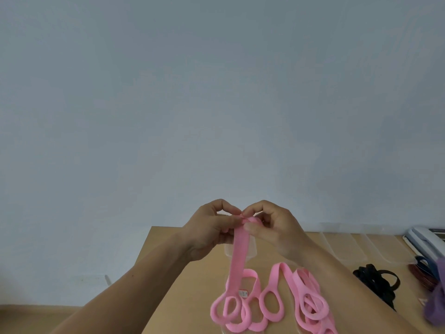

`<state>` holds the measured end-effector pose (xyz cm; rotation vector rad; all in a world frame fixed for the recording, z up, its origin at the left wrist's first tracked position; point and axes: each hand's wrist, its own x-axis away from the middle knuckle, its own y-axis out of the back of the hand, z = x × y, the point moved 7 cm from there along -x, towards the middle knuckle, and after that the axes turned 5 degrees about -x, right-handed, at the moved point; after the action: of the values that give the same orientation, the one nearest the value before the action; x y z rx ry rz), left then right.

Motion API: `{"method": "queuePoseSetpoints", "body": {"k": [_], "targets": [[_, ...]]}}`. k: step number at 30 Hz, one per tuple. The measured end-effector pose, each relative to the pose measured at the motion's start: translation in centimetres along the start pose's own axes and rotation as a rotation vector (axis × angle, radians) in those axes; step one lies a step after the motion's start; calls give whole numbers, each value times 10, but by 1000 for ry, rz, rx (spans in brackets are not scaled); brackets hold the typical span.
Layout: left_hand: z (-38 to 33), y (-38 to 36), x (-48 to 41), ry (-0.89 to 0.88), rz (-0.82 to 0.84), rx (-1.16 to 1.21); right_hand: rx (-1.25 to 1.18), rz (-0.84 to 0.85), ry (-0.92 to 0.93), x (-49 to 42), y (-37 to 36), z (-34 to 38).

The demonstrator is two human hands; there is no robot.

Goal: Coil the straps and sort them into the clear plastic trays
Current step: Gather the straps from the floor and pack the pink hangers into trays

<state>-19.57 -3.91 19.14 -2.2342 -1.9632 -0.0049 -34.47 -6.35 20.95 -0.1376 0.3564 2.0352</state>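
Note:
A long pink strap (pixel 237 261) hangs from my raised hands down to a loose pile of loops on the wooden table (pixel 192 285). My left hand (pixel 212 227) and my right hand (pixel 272 227) both pinch the strap's top end, where a small roll shows between the fingertips. A clear plastic tray (pixel 240 251) sits on the table right behind the hanging strap. Several more clear trays (pixel 356 244) lie in a row at the back right.
A black strap (pixel 375 280) lies in a heap at the right, with dark red (pixel 421 276), blue (pixel 423 261) and purple (pixel 435 309) straps beyond it by the frame edge. A white device (pixel 423 239) stands at the far right. A plain wall is behind; the table's left edge runs diagonally.

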Motion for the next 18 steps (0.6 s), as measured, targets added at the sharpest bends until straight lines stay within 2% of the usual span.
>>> {"method": "queuePoseSetpoints", "body": {"k": [2, 5, 8, 10, 13, 18], "targets": [[-5, 1, 1, -53, -13, -48, -92, -4, -39, -2, 3, 0], [-10, -1, 1, -146, -9, -172, -82, -77, -92, -6, 8, -2], [-12, 0, 1, -210, -45, -277, -57, -23, -142, -5, 5, -6], [-11, -2, 3, -227, -60, -266, -43, -19, -127, -4, 6, -4], [-7, -1, 3, -161, -66, -170, -49, -41, -74, -4, 9, 1], [-3, -8, 4, -11, 60, -85, -29, -64, 37, -2, 12, 6]]}}
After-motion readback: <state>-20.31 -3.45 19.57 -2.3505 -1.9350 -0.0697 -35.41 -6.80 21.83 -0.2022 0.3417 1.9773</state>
